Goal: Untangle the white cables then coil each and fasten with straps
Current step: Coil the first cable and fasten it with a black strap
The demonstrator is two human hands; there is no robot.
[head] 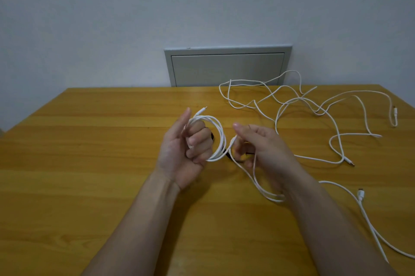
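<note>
My left hand (186, 152) is raised above the wooden table (89, 163), fingers curled round a small coil of white cable (219, 138); the coil's plug end (203, 109) sticks up past my thumb. My right hand (260, 143) pinches the same cable just right of the coil, and its loose length (258, 181) runs down under my right forearm. More white cable (292, 102) lies in loose crossing loops at the back right. Dark bits, possibly straps (226, 154), lie on the table behind my hands, mostly hidden.
Cable tails with plugs lie at the right: one plug (360, 193) by my right forearm, another (394, 112) near the right edge, a third (347, 162) in the middle right. A grey wall panel (228, 66) stands behind the table.
</note>
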